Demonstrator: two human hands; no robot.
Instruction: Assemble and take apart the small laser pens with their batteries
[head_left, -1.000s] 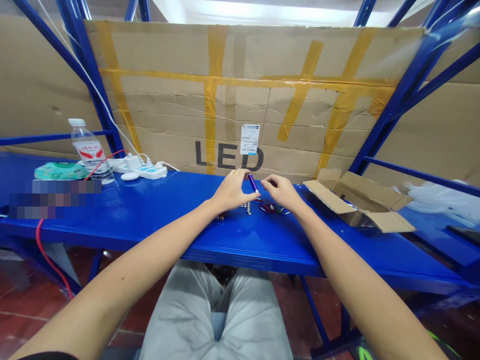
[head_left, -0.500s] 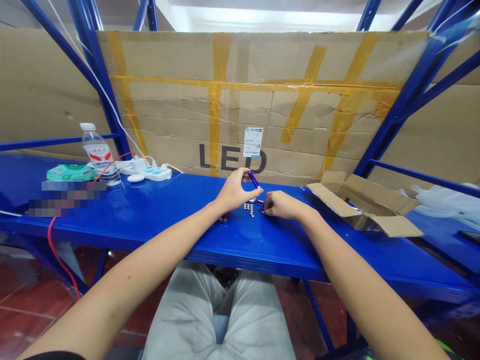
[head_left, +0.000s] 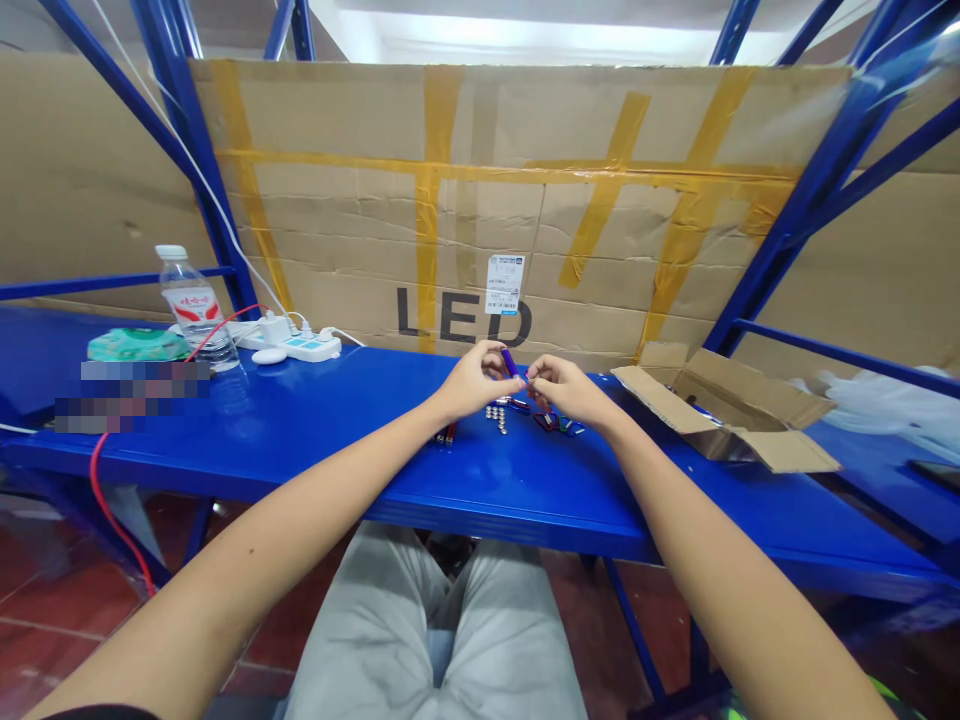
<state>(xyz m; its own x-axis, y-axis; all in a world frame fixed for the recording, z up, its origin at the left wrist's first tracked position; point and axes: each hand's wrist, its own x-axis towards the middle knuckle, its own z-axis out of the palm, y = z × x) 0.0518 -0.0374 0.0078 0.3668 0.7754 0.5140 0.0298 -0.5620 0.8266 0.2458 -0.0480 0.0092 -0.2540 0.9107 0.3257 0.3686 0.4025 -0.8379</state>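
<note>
Pinched between the thumb and fingers of your left hand [head_left: 469, 385] is a small purple tube [head_left: 510, 362], held tilted just above the blue bench [head_left: 300, 430], a little in front of the cardboard sheet marked LED [head_left: 465, 200]. Your right hand [head_left: 566, 388] has its fingertips drawn tight together right at the near end of that tube; whether they grip the tube itself or some tiny part pressed against it is too small to tell. Directly below your hands a loose cluster of silvery button cells [head_left: 495, 413] lies on the bench. Just to their right sits a little heap of coloured pieces [head_left: 559, 424] in red, green and blue, and a couple of dark red pieces [head_left: 445, 436] lie under your left wrist. Judging from how things lie, you have one tube in hand, and the cells and the coloured pieces on the bench look untouched, so most of the pile seems to remain. An open cardboard box [head_left: 720, 400] rests on the bench to your right. Well off to your left stand a white power strip [head_left: 300, 347], a water bottle [head_left: 193, 300] and a green pack of wipes [head_left: 135, 345].
</note>
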